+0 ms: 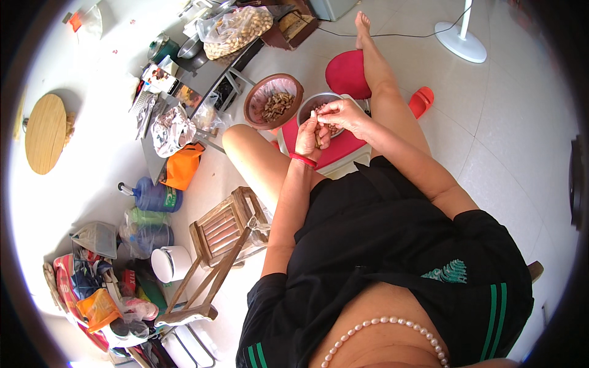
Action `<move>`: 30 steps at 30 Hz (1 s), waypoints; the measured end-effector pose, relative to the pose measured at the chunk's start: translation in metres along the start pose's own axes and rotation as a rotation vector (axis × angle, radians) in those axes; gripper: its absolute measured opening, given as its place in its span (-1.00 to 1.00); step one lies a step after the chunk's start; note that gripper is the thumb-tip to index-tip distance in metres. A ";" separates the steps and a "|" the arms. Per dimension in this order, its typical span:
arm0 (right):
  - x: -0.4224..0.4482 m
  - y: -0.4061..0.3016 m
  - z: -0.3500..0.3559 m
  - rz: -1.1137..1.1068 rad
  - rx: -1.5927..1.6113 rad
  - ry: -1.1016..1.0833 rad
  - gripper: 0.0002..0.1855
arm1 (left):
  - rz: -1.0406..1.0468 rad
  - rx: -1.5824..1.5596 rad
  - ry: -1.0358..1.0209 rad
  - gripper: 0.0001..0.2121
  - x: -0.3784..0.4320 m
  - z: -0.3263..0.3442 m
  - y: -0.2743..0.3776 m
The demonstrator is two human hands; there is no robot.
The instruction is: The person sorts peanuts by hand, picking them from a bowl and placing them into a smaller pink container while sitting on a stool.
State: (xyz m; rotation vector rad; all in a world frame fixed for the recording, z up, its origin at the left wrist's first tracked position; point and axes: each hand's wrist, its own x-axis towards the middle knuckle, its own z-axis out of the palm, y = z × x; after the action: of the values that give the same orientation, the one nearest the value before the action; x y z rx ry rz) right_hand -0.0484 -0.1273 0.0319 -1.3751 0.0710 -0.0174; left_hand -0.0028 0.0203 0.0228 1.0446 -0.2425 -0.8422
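My left hand (313, 135), with a red band at the wrist, has its fingers curled around what look like unshelled peanuts (317, 139). My right hand (341, 116) meets it at the fingertips, pinching a small piece, apparently a peanut, mostly hidden by the fingers. Both hands are over a metal bowl (317, 98) holding reddish peanut kernels (335, 130). The bowl stands on a red-topped stool (343, 149) between my legs. Left of the bowl is a brown basin (250, 112), lined with plastic and containing peanut shells (278, 106).
A plastic bag of unshelled peanuts (239, 34) lies on the low table (154, 149), near a propped phone (159, 78). A wooden chair (225, 230) is at my left. Ahead are a round red seat (347, 73), a red slipper (421, 102) and a white stand base (461, 42) with a cord.
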 end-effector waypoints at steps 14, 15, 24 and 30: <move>0.007 0.008 -0.006 -0.012 -0.018 0.019 -0.93 | 0.106 0.260 0.094 -0.57 0.002 0.008 -0.006; 0.006 0.007 -0.006 -0.018 -0.022 0.016 -0.93 | 0.114 0.269 0.090 -0.58 0.002 0.007 -0.006; 0.008 0.011 -0.009 -0.271 -0.344 0.055 -0.92 | 0.131 0.289 0.073 -0.59 0.006 0.002 -0.010; 0.004 0.010 -0.006 -0.369 -0.683 0.125 -0.90 | 0.069 0.333 0.141 -0.61 0.008 -0.001 -0.012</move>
State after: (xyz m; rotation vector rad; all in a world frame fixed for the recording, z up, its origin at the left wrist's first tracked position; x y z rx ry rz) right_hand -0.0450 -0.1313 0.0211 -2.0529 -0.0832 -0.4212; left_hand -0.0022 0.0125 0.0106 1.3937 -0.3042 -0.6754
